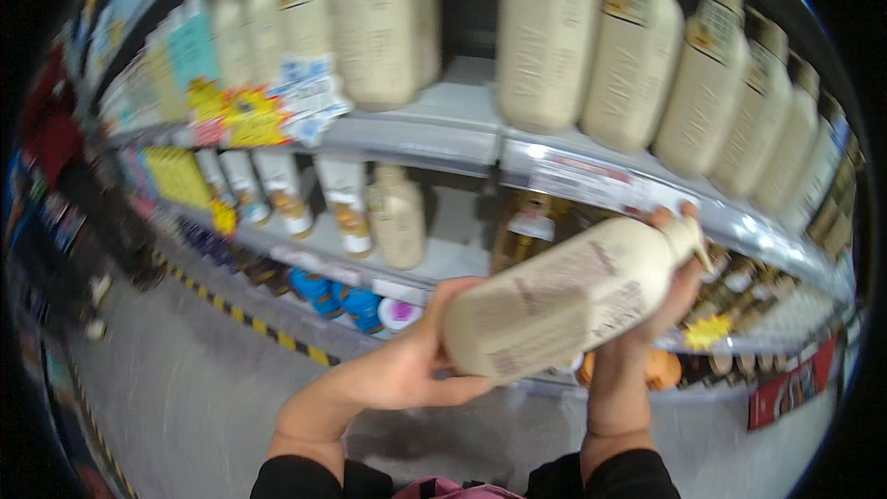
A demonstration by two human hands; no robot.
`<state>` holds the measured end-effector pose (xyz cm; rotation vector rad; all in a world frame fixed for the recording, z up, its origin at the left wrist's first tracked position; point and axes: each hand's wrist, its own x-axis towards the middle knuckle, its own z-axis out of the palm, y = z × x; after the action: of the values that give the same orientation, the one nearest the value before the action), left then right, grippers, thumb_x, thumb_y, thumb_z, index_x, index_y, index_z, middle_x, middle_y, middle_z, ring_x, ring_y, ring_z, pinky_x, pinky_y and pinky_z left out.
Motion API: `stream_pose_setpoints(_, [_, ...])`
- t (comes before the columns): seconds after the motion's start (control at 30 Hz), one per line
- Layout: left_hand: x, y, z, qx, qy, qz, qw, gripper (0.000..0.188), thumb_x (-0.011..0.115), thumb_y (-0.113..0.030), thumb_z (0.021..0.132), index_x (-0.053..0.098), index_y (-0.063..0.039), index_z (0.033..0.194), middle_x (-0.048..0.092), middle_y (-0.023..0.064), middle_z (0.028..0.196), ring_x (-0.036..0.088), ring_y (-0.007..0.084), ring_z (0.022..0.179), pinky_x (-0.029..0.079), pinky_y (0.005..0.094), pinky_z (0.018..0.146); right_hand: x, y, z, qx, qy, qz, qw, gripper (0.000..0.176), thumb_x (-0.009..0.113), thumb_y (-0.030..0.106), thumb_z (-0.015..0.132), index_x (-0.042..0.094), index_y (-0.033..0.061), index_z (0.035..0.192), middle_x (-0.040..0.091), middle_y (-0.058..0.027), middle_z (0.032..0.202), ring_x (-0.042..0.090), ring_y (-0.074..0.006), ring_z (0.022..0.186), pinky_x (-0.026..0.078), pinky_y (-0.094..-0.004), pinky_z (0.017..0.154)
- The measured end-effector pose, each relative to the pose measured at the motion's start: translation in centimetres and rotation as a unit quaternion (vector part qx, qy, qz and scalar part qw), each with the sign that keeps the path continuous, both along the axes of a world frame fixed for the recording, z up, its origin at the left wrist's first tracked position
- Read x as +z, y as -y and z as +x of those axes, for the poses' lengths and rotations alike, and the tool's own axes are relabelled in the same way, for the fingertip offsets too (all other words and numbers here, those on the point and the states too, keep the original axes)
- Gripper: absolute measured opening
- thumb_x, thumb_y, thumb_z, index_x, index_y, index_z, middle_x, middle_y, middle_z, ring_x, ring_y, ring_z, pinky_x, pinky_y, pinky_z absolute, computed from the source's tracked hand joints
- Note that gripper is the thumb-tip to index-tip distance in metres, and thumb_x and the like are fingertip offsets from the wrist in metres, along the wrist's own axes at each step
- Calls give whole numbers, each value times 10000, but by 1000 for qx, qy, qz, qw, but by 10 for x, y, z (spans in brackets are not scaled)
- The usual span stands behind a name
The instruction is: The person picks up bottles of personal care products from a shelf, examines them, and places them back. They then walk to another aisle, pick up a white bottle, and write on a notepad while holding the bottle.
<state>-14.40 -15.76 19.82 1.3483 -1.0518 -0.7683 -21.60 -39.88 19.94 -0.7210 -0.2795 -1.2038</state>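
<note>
A large cream pump bottle [561, 298] lies tilted across both hands in front of the store shelf, its printed side turned up toward me. Around its base, at the lower left, my left hand [423, 353] is closed, thumb along the near edge. My right hand [675, 291] supports the neck end from behind, with fingertips showing beyond the pump head [686, 242]; part of that hand is hidden by the bottle. Similar cream bottles [547, 48] stand upright on the upper shelf [429, 114], on both sides of a gap.
Below, a smaller cream bottle [398, 222] stands beside white tubes [343, 201]. Blue containers [357, 305] sit lower down. Yellow and red price tags [256, 114] jut from the shelf edge. A person [76, 166] stands in the aisle at far left, past yellow-black floor tape [242, 319].
</note>
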Motion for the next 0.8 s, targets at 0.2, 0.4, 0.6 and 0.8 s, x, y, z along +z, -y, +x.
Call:
stream_pose_setpoints(0.2, [12,4,-11,44,-115,26,992,1003,792,-26,706,198,-83,1513,466,89,1345,535,171,1134,521,323,869,14,-6,-11,-35,-43,-2,998,452,211,375,1072,498,64,1230,619,-119,977,582,-179,772,509,-281,687])
stream_pose_setpoints(0.4, [9,0,-10,21,-116,8,993,993,777,-19,712,191,-82,1511,485,103,1314,592,177,995,535,306,738,13,-11,-13,-37,-25,1,999,446,210,373,1068,500,71,1224,616,-116,965,566,-182,815,506,-290,723])
stream_pose_setpoints(0.6, [8,-5,-3,-67,-162,9,984,871,721,-5,838,163,-91,1502,444,109,1352,571,175,1064,530,316,836,18,-18,-23,-42,-5,-7,999,436,198,359,1073,481,76,1246,608,-111,1006,569,-193,860,508,-299,766])
stream_pose_setpoints(0.8, [-9,7,5,-42,-250,-18,967,596,609,-338,956,341,-69,1416,599,134,1044,572,161,682,425,280,518,24,-39,-26,-146,-23,-52,988,426,259,385,1068,393,71,1323,598,-109,1025,568,-212,864,506,-342,785])
